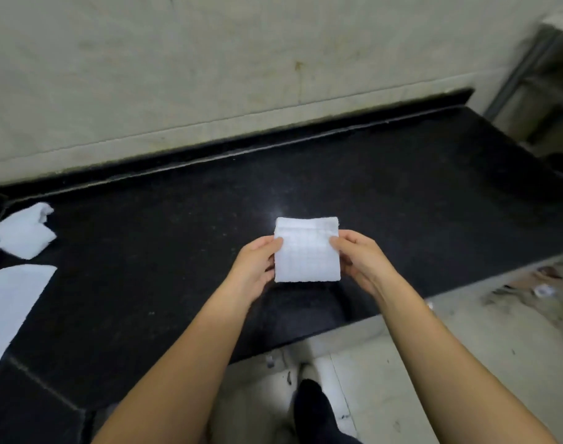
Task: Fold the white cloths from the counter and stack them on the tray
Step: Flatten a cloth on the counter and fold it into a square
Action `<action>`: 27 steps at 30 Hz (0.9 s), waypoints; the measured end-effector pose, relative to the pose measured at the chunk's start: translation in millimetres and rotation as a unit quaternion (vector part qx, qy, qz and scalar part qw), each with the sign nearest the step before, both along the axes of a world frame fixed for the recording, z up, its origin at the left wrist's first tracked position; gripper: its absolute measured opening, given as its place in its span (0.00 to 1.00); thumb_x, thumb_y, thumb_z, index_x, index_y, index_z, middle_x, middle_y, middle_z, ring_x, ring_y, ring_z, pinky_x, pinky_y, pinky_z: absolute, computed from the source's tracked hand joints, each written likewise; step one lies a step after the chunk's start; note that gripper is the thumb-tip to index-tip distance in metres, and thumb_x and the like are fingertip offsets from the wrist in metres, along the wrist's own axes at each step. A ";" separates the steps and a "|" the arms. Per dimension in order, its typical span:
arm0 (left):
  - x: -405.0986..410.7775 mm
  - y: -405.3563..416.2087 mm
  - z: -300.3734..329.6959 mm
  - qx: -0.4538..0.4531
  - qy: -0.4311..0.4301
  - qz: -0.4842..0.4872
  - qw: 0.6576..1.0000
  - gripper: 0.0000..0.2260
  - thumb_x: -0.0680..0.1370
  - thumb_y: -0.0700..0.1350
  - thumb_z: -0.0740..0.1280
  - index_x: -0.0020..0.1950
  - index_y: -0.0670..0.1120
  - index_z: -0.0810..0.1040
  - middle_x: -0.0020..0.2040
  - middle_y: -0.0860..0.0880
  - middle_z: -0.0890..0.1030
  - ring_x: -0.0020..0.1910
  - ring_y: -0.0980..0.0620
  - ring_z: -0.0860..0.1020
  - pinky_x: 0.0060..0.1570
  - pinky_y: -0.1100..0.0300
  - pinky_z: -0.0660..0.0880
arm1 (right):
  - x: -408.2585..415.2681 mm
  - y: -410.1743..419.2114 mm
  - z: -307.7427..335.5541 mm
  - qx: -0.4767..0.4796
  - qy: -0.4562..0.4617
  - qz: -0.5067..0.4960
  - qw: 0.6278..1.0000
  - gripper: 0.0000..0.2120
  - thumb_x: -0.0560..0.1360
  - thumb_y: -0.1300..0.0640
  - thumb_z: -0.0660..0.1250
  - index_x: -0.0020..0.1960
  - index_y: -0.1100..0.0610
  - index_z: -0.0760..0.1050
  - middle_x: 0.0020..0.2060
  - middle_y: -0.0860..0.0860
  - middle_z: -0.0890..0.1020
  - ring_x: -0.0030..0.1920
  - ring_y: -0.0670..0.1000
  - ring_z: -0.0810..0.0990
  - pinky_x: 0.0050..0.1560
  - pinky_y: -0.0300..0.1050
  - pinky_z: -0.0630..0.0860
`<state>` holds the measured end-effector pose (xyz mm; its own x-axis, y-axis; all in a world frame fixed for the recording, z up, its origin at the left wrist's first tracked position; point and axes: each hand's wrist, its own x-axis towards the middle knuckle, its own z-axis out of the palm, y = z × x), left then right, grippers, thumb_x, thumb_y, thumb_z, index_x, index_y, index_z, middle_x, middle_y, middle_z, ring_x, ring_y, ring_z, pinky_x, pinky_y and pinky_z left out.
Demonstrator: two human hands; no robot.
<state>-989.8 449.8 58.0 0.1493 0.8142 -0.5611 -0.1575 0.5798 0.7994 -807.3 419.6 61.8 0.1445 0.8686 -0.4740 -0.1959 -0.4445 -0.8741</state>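
Observation:
A small folded white cloth (306,251) with a waffle weave is held over the black counter (164,238). My left hand (257,267) pinches its left edge and my right hand (358,261) pinches its right edge, thumbs on top. Another white cloth (24,232), loosely crumpled, lies on the counter at the far left. Below it, a flat white cloth (11,302) runs off the left edge of the view. No tray is in view.
A pale wall (209,75) backs the counter. The counter's front edge runs diagonally above a light tiled floor (385,363), where a dark foot (315,408) stands. Metal shelving (539,84) sits at the far right, with scattered debris (536,290) on the floor.

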 end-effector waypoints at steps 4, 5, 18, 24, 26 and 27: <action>55.3 -29.0 -0.8 0.007 -0.004 -0.105 0.994 0.04 0.79 0.40 0.64 0.49 0.44 0.78 0.46 0.47 0.82 0.44 0.52 0.80 0.49 0.55 0.77 | 44.9 -69.2 -1.9 0.003 -0.019 -0.103 0.995 0.06 0.77 0.62 0.62 0.47 0.57 0.78 0.40 0.52 0.82 0.37 0.50 0.78 0.39 0.45 0.74; 69.5 -38.4 -2.1 0.005 -0.005 -0.128 0.992 0.04 0.79 0.40 0.64 0.50 0.44 0.78 0.46 0.48 0.82 0.44 0.52 0.80 0.48 0.55 0.78 | 55.9 -86.1 -3.3 0.001 -0.025 -0.127 0.992 0.06 0.77 0.62 0.62 0.47 0.56 0.78 0.39 0.52 0.81 0.36 0.49 0.78 0.38 0.45 0.74; 324.9 -113.3 11.1 0.049 0.006 -0.346 0.937 0.05 0.79 0.39 0.64 0.46 0.44 0.78 0.42 0.48 0.81 0.39 0.52 0.79 0.37 0.60 0.77 | 255.4 -229.0 5.9 0.037 -0.006 -0.376 0.926 0.06 0.77 0.63 0.63 0.47 0.54 0.77 0.42 0.51 0.80 0.38 0.48 0.78 0.38 0.41 0.74; 477.0 -154.3 23.8 0.064 -0.012 -0.371 0.926 0.04 0.78 0.39 0.64 0.45 0.45 0.77 0.42 0.47 0.80 0.40 0.51 0.77 0.40 0.59 0.74 | 394.0 -275.3 26.3 0.048 -0.038 -0.402 0.913 0.07 0.78 0.63 0.62 0.47 0.54 0.77 0.41 0.50 0.81 0.37 0.47 0.78 0.36 0.38 0.75; 520.1 -165.1 27.3 0.062 -0.018 -0.373 0.926 0.05 0.79 0.39 0.63 0.44 0.45 0.77 0.40 0.47 0.79 0.38 0.52 0.76 0.37 0.61 0.73 | 437.2 -285.7 31.4 0.048 -0.045 -0.408 0.911 0.07 0.78 0.64 0.62 0.46 0.54 0.77 0.41 0.51 0.80 0.37 0.48 0.77 0.38 0.39 0.74; 538.4 -168.8 29.4 0.063 -0.018 -0.372 0.926 0.05 0.79 0.38 0.63 0.44 0.44 0.76 0.39 0.48 0.79 0.36 0.53 0.76 0.35 0.62 0.73 | 455.6 -288.3 33.4 0.045 -0.049 -0.412 0.909 0.07 0.77 0.64 0.62 0.46 0.54 0.77 0.40 0.51 0.80 0.37 0.48 0.77 0.37 0.39 0.74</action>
<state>-451.4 281.0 87.4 0.7120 0.5367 -0.4527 0.2207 0.4410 0.8699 -351.6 131.2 95.3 0.8012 0.4805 -0.3567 -0.3492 -0.1088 -0.9307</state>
